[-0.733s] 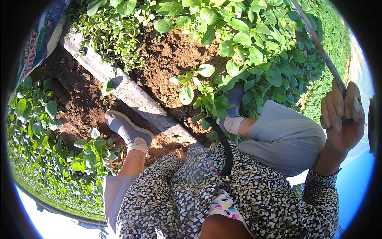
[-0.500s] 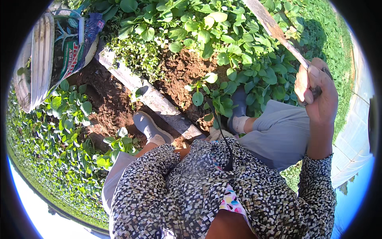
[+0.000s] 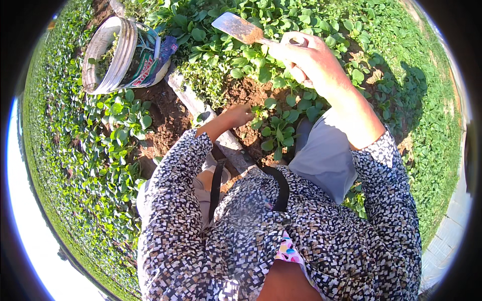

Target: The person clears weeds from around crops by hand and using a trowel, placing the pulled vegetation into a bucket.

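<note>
In my right hand (image 3: 307,59) is a trowel (image 3: 237,28) with a flat, soil-smeared blade. The fingers are closed round its handle, and the blade points left over leafy green plants (image 3: 261,55). My left hand (image 3: 238,116) is low over the brown soil (image 3: 246,90), its fingers curled together beside a small leafy plant (image 3: 258,119). Whatever those fingers may pinch is hidden. Several broader-leaved seedlings (image 3: 279,131) grow just right of it.
A dirty white bucket (image 3: 131,50) with a coloured label and weeds inside stands at the upper left. A long pale board or edging strip (image 3: 188,98) crosses the soil beneath my left forearm. Leafy plants spread on both sides, and my grey-trousered knee (image 3: 326,155) is close on the right.
My left hand has come into view and reached down to the soil. My right hand has swung left with the trowel. The bucket appears further right as the view shifts.
</note>
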The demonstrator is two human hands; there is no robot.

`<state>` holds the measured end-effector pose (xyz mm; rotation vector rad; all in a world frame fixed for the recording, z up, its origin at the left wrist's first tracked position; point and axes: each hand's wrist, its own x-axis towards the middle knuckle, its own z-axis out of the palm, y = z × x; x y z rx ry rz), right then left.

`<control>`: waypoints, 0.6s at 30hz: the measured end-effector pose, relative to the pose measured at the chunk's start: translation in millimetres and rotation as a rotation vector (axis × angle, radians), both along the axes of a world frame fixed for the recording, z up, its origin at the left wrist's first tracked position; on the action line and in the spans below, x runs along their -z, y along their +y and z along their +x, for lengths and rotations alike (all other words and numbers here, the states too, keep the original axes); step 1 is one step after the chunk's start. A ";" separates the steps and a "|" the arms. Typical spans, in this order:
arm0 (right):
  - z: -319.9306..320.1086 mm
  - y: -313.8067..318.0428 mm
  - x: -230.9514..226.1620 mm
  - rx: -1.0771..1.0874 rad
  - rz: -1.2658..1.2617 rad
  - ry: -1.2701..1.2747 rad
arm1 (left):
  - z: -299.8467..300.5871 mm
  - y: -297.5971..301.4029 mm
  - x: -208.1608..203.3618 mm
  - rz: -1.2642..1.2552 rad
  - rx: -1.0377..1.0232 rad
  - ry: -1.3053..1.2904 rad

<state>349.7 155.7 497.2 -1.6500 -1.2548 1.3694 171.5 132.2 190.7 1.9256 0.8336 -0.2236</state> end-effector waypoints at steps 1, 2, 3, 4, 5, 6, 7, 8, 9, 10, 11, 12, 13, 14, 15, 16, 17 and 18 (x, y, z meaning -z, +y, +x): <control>-1.8 6.3 -8.6 -0.003 0.050 0.017 | 3.1 31.1 -20.2 0.006 -0.054 0.031; 1.0 7.5 -18.7 0.000 0.075 0.031 | 5.5 56.1 -51.5 -0.040 -0.143 0.088; 3.0 3.3 -20.5 0.052 0.143 0.058 | 1.9 72.9 -73.5 -0.012 -0.215 0.143; 14.2 -0.3 -24.1 0.082 0.226 0.072 | 6.0 87.3 -98.2 0.094 -0.228 0.116; 46.9 -23.5 -25.7 0.096 0.302 0.109 | 22.8 76.8 -110.0 0.221 -0.270 0.058; 64.9 -29.2 -35.5 0.140 0.421 0.045 | 29.2 90.7 -127.5 0.252 -0.311 0.021; 80.8 -27.7 -53.5 0.185 0.531 -0.047 | 38.4 109.1 -140.1 0.269 -0.348 -0.040; 88.0 -30.9 -79.6 0.283 0.383 0.038 | 29.3 126.6 -141.5 0.232 -0.399 -0.060; 114.2 -31.7 -72.9 0.289 0.482 0.327 | 36.2 140.6 -145.8 0.191 -0.436 -0.105; 131.1 -37.9 -68.7 0.330 0.579 0.379 | 42.1 144.5 -158.4 0.198 -0.445 -0.104; 149.3 -46.1 -63.7 0.372 0.679 0.431 | 50.7 150.8 -159.2 0.194 -0.443 -0.126; 210.8 -122.5 -32.0 0.433 0.635 0.422 | 94.9 83.3 -132.5 0.099 -0.451 -0.114; 246.6 -148.1 -26.9 0.537 0.615 0.392 | 124.9 86.9 -129.9 0.009 -0.407 -0.113; 262.3 -172.9 -37.7 0.608 0.549 0.298 | 145.9 81.8 -127.5 -0.023 -0.360 -0.168; 281.7 -202.4 -27.4 0.699 0.461 0.255 | 169.0 70.8 -122.9 -0.051 -0.309 -0.168; 294.2 -228.3 -6.6 0.739 0.365 0.193 | 188.1 61.4 -121.6 -0.025 -0.261 -0.177; 300.3 -251.0 18.2 0.770 0.260 0.145 | 203.0 50.4 -118.0 0.001 -0.221 -0.173; 304.0 -272.2 25.6 0.798 0.158 0.133 | 228.1 43.4 -114.5 -0.053 -0.228 -0.253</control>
